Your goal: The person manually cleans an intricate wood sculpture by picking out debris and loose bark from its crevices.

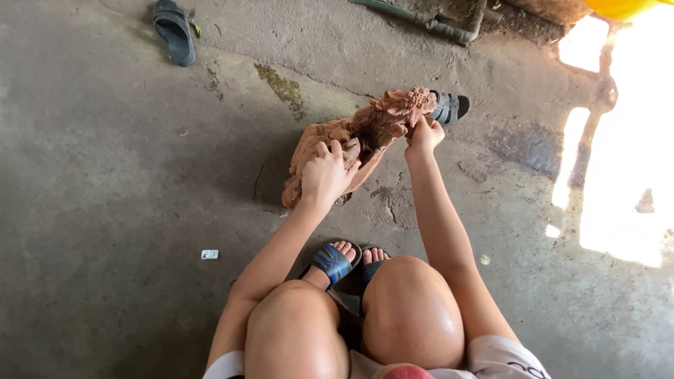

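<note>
- The grey, cracked concrete floor (126, 182) carries everything; bright sun patches fall on its right side.
- The reddish-brown carved wooden root sculpture (365, 133) rests tilted on the floor in front of the person's knees, its ornate end raised towards the upper right.
- The left hand (325, 174) lies on top of the carving's lower body, its grip curled and pressed against the wood.
- The right hand (423, 133) pinches the raised carved end, grip closed on an edge.
- A dark sandal (451, 107) lies just behind the carving; another dark slipper (174, 29) sits well apart at upper left.
- A small white scrap (209, 254) lies near the left leg.
- Risk, as I judge it: the tilted piece could roll or slip on the hard floor and chip its fine carved details if either hold loosens.
- No containers with visible contents; a yellow object (621, 7) at the top edge is cut off.
</note>
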